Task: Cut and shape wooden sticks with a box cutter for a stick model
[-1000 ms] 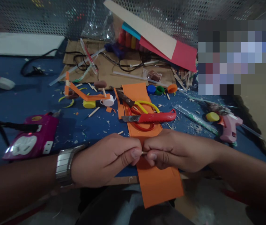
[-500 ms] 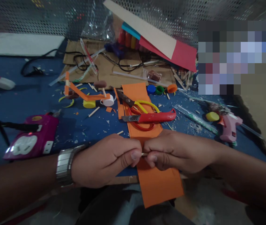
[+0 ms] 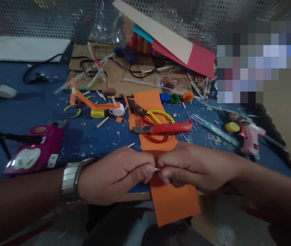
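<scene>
Between my two closed hands runs a thin pale wooden stick (image 3: 157, 169), of which only a short bit shows. My left hand (image 3: 117, 174), below a metal watch, pinches one end of it; my right hand (image 3: 196, 167) pinches the other. Both are held just above a long orange paper strip (image 3: 175, 201) that hangs over the table's front edge. Beyond my hands a red-handled box cutter (image 3: 171, 127), its blade out, lies across scissors (image 3: 145, 112) with yellow and red handles. A small orange paper construction (image 3: 94, 104) with bottle caps stands to the left.
A purple power strip (image 3: 36, 150) with a lit red light sits at left. At right lies a pink glue gun (image 3: 251, 138) near a yellow cap (image 3: 232, 127). Blue, green and orange caps (image 3: 175, 98), cardboard (image 3: 125, 83) and coloured paper sheets (image 3: 202, 59) are farther back.
</scene>
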`<state>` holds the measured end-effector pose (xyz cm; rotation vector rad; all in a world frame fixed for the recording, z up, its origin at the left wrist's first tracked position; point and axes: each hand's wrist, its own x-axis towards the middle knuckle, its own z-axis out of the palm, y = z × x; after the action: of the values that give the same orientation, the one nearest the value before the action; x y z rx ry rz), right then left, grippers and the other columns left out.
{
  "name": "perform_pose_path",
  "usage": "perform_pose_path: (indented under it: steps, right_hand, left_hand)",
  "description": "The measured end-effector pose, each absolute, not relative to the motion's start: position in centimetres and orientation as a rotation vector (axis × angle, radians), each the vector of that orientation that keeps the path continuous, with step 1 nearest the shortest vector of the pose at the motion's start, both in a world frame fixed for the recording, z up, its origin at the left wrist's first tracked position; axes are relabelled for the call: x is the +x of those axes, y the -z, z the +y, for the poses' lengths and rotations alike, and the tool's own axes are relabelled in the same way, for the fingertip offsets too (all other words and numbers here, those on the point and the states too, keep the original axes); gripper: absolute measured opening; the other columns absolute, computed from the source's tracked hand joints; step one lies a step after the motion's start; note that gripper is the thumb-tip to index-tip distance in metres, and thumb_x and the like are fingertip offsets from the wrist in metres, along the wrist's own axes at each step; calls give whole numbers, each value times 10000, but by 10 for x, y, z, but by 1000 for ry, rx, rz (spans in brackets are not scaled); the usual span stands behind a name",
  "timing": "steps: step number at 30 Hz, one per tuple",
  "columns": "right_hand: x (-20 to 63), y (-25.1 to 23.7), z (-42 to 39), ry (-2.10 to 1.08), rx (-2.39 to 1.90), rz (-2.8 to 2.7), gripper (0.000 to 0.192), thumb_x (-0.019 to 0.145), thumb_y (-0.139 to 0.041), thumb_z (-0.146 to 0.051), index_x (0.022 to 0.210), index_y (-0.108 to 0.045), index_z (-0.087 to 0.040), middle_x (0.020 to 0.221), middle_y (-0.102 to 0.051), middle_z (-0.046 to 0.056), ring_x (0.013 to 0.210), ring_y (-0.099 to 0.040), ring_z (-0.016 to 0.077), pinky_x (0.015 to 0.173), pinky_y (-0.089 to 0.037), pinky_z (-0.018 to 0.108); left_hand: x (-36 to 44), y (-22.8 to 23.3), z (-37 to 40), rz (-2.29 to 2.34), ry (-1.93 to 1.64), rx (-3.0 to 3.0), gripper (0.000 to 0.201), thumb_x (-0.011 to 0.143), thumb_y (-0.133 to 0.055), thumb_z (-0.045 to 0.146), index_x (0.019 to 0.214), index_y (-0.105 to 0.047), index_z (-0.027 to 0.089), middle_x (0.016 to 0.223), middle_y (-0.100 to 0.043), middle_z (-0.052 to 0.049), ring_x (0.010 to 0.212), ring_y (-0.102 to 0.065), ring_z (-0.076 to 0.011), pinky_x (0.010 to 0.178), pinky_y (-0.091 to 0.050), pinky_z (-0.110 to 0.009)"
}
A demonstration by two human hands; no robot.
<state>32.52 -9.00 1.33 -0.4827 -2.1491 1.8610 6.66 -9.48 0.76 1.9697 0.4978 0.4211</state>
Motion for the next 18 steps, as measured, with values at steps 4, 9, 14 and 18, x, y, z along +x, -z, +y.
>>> perform_pose_path:
  steps: [4, 9, 14, 18]
  right_hand:
    - [325, -13, -91, -1856, -481, -2144, 254, 1132, -530, -261, 884, -524, -207, 711, -524, -62, 621, -456, 73, 602, -370, 188]
    - [325, -13, -91, -1863, -474, -2139, 245, 1130, -538, -260, 891, -528, -205, 715, -518, -65, 614, -447, 68, 591, -362, 179]
    - [325, -14, -90, -1844, -486, -2178, 294, 1154, -487, -327, 887, -521, -210, 714, -518, -58, 608, -431, 79, 591, -366, 197]
    - [325, -14, -91, -1840, -488, -2183, 294, 1154, -486, -329, 889, -526, -210, 712, -524, -57, 605, -434, 80, 583, -362, 200]
  left_hand:
    - [67, -8, -95, 504, -411, 1960, 444, 1177, -346, 408, 847, -561, 204, 696, -571, 46, 606, -506, -95, 623, -406, -234]
    - [67, -8, -95, 511, -403, 1974, 448, 1174, -352, 412, 840, -563, 202, 684, -562, 48, 593, -491, -91, 613, -391, -237]
    - [67, -7, -94, 498, -413, 1976, 418, 1172, -366, 368, 844, -562, 199, 693, -551, 59, 598, -490, -81, 617, -391, -221]
    - [66, -6, -95, 495, -420, 1969, 420, 1168, -377, 379, 835, -560, 200, 683, -533, 63, 589, -478, -79, 605, -385, -221]
